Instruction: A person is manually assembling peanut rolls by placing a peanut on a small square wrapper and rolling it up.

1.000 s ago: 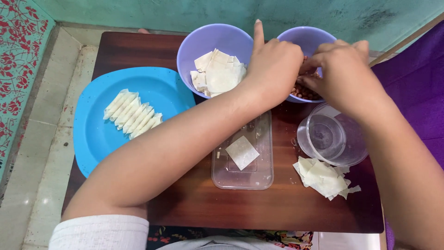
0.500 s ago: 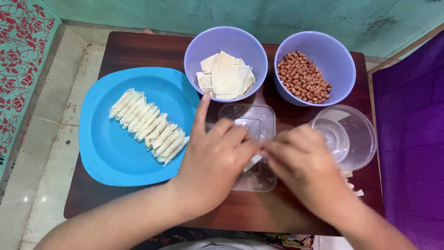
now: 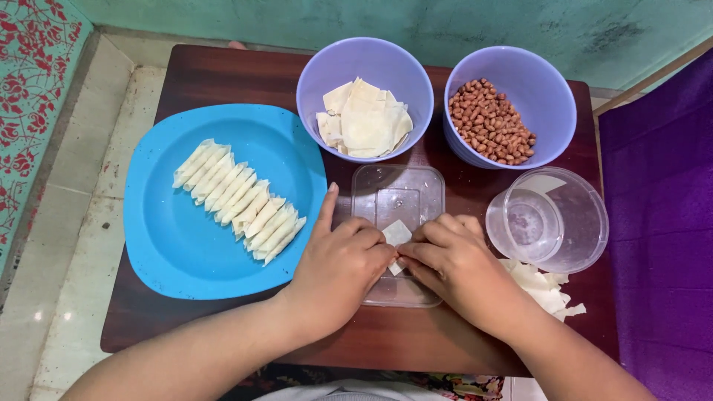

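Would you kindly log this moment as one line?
left hand: pinching wrapper | right hand: pinching wrapper | over clear tray

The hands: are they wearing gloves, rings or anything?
No. The left hand and right hand are both bare: no gloves, rings, watch or bracelets show. The forearms are uncovered too, with no sleeves in view. Fingernails look short and plain.

head cam | looks steeply down | close over table [image 3: 223,74]

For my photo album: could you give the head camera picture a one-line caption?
Left hand and right hand fold a small dough square over a clear tray, beside a blue plate of rolled pieces.
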